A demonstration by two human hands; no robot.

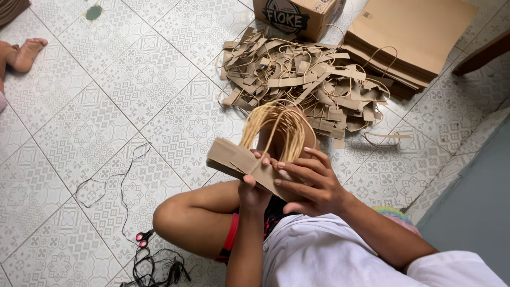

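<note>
Handle pile [303,79] blocks ahead; tiled floor [106,106] leftward open.

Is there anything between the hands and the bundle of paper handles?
No. The left hand grips the bundle of paper handles from below, and the right hand rests its fingers directly on it. Nothing visible sits between them.
</note>
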